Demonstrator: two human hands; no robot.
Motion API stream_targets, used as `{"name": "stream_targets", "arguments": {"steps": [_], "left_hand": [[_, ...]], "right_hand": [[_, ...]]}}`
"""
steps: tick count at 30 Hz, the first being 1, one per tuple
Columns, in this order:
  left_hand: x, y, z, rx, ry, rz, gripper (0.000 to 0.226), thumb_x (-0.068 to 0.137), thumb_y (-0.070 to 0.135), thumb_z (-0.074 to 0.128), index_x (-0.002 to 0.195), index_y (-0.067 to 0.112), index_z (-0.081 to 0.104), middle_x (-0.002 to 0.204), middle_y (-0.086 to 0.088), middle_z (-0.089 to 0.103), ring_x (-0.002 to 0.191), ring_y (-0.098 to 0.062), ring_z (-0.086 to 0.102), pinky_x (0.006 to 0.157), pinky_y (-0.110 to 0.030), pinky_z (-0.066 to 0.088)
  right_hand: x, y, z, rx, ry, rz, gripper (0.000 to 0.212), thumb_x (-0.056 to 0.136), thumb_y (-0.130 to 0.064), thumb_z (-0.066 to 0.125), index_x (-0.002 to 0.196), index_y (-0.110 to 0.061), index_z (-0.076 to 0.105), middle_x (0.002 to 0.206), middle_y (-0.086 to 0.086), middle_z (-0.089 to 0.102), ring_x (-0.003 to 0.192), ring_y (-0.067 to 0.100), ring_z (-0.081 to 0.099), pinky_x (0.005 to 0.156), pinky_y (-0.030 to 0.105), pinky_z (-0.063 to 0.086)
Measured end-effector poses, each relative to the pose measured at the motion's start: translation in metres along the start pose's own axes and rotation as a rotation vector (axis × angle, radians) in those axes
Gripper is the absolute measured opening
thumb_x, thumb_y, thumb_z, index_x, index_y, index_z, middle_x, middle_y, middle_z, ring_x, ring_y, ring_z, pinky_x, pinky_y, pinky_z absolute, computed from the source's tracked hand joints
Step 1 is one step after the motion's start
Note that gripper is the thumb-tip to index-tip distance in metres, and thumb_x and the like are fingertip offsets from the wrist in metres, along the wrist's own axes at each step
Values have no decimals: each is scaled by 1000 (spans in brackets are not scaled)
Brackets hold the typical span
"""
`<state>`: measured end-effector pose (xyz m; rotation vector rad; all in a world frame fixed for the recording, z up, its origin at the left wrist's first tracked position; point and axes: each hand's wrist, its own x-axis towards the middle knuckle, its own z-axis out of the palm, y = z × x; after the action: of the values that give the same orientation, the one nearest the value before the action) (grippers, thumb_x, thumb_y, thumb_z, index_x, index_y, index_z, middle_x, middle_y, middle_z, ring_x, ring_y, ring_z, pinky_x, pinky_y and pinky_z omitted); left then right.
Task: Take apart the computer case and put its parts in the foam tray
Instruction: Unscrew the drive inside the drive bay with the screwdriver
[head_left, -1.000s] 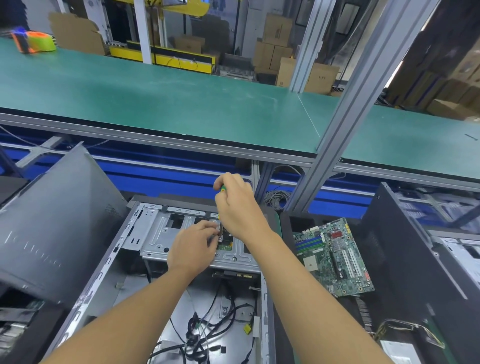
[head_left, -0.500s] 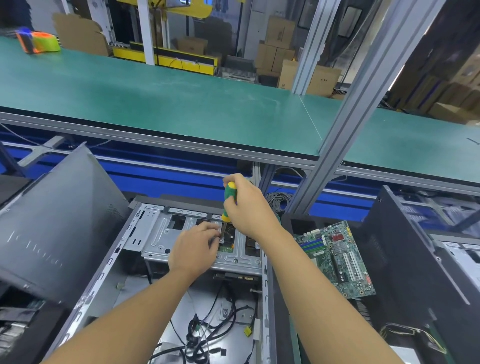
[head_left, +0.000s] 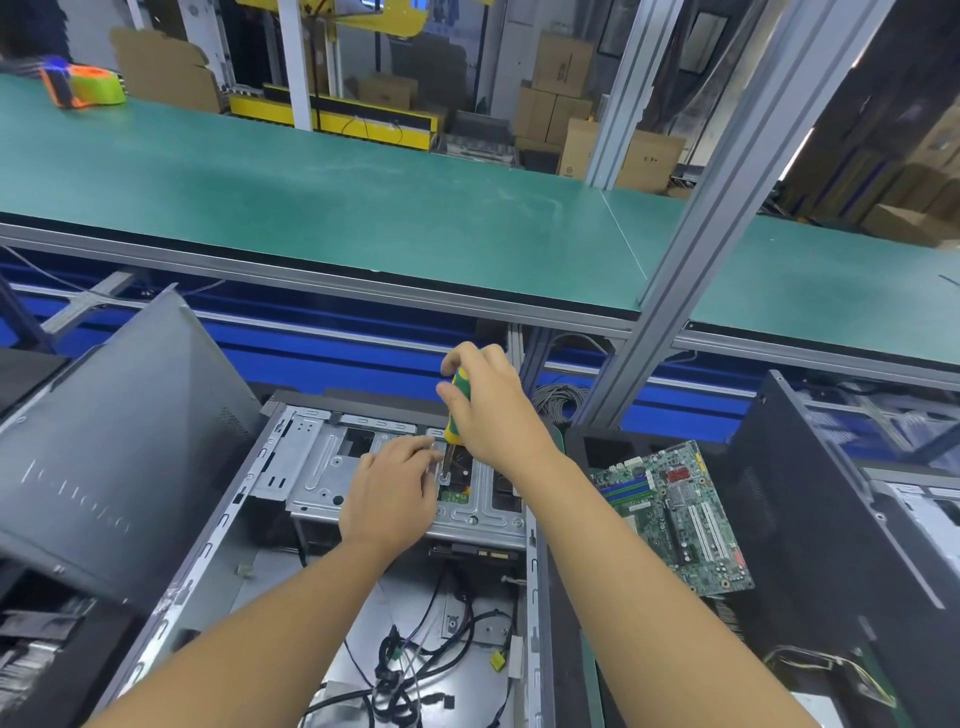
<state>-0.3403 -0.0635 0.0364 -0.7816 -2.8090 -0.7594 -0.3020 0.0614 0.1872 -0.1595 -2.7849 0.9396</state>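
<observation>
Open case lies centre, below green bench. Right hand curled round screwdriver, tip down on cage; left hand rests on cage, fingers straight. Panel left, motherboard right. Post and boxes behind.

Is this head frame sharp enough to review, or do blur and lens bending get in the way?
Head view: the right hand and its screwdriver are sharp. Head view: the lens bows the green bench edge and tilts the aluminium post. Head view: the grey side panel smears at lower left.
</observation>
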Motion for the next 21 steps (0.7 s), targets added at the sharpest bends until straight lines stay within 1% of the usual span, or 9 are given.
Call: {"name": "stream_targets", "arguments": {"steps": [3,5,7,9,12,14,15,19,21], "left_hand": [[0,2,0,7,10,-9,29,95,24,53,119,29,68,131,19,57,127,-3,47,102,-29,34],[-1,2,0,16,14,-10,28,95,25,54,118,30,69,130,20,58,124,-3,49,101,-29,34],[-1,2,0,24,15,-10,27,95,25,53,117,31,68,130,21,59,123,-3,50,99,-28,34],[-2,2,0,32,13,-15,27,95,26,53,116,31,68,130,22,58,121,-3,51,99,-27,33],[-1,3,-1,33,9,-18,27,95,26,53,116,31,68,131,22,58,117,-4,54,98,-28,34],[-1,4,-1,46,3,-15,27,95,26,51,117,31,67,132,22,57,115,-4,55,98,-28,34],[-1,4,-2,51,2,-12,28,95,27,50,117,31,67,132,22,57,115,-4,55,98,-28,35],[-1,2,-1,48,11,-9,28,94,26,50,115,30,68,132,22,58,115,-2,56,97,-28,36],[-1,2,0,46,26,-11,27,93,25,52,113,30,69,130,22,59,112,-1,57,94,-28,36]], "right_hand": [[-2,3,-5,31,17,-10,21,104,-16,48,125,-20,48,125,-1,42,108,21,49,84,34,44],[-3,4,-8,50,2,2,29,102,-14,49,130,-18,46,128,-1,45,99,16,50,80,31,43],[-3,4,-10,84,-37,19,28,98,-11,49,125,-19,47,119,-2,49,79,11,49,68,28,39],[-2,2,-10,127,-65,36,22,95,-9,47,113,-22,48,106,-5,48,69,7,45,60,26,35],[-3,-2,-5,131,-84,16,13,97,-12,41,104,-23,46,100,-9,44,86,14,46,67,29,36],[-1,-3,-1,66,-51,5,4,101,-26,44,101,-23,46,105,-6,44,103,20,40,75,34,36],[1,-4,1,47,-43,12,10,102,-33,46,99,-24,47,106,-4,43,107,20,37,77,34,35],[2,-1,6,79,9,9,11,103,-33,53,100,-22,53,109,-3,41,106,22,43,84,31,35],[2,2,5,89,57,-13,12,102,-28,56,112,-22,54,114,-3,41,100,19,49,79,29,39]]}}
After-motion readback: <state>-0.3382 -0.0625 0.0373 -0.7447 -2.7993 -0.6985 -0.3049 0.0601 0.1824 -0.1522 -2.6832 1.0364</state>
